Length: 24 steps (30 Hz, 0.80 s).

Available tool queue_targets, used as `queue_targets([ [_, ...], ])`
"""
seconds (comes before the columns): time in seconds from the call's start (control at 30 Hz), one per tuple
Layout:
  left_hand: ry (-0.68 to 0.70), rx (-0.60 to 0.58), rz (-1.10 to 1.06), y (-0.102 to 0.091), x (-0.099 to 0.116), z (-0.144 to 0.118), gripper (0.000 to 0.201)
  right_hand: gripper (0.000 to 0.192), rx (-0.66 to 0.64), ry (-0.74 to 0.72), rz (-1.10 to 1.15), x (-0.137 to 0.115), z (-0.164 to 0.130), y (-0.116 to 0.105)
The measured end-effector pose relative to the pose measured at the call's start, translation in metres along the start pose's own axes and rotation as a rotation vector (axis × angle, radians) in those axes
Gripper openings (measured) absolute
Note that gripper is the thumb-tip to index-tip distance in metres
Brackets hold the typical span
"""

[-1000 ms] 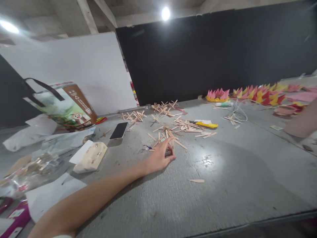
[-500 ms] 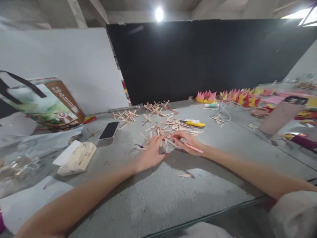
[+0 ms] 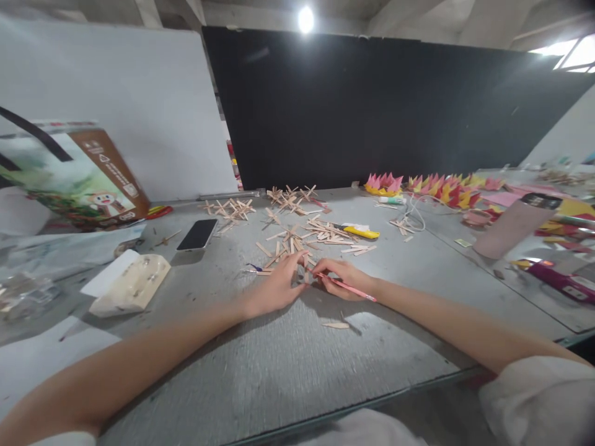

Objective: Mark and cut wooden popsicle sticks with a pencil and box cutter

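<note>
Brush: a thin pink brush (image 3: 348, 287) is lying slantwise in the right hand (image 3: 341, 277), its tip pointing at the spot between both hands, which looks like why it is being held so low and flat.
Sticks: the left hand (image 3: 274, 288) is pressing on the near edge of the loose sticks (image 3: 297, 243), seemingly pinning one for the brush.
Right fingers: curling closed around the brush in a pen grip.
Left fingers: lying nearly flat, spread a little, gripping nothing I can make out.
Arms: both are reaching forward and converging, forearms low over the desk (image 3: 418, 322).
Nearby: one stray stick (image 3: 335, 325) is lying just short of the hands; a yellow knife (image 3: 360, 231) beyond the pile; a phone (image 3: 197, 235) off left.
</note>
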<state>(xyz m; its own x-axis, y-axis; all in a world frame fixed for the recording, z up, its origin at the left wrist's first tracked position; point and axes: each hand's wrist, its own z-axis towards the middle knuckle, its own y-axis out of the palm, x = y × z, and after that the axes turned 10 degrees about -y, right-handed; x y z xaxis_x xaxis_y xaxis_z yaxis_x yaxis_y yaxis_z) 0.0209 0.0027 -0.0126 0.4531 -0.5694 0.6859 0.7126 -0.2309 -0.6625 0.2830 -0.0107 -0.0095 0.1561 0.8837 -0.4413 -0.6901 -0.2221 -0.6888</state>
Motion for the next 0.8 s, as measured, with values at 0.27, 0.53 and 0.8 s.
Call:
queue_targets([
  [0.27,-0.083,-0.105,-0.091,0.002,0.004,-0.003,0.072,0.02,-0.07,-0.005,0.029,0.001,0.005,-0.004],
  [0.53,-0.1,-0.104,-0.093,0.001,0.005,-0.003,0.074,0.017,-0.079,-0.018,0.051,0.001,0.006,-0.003],
  [0.8,-0.124,-0.119,-0.099,-0.001,0.011,-0.003,0.075,0.025,0.099,0.027,-0.271,0.016,0.002,-0.004],
])
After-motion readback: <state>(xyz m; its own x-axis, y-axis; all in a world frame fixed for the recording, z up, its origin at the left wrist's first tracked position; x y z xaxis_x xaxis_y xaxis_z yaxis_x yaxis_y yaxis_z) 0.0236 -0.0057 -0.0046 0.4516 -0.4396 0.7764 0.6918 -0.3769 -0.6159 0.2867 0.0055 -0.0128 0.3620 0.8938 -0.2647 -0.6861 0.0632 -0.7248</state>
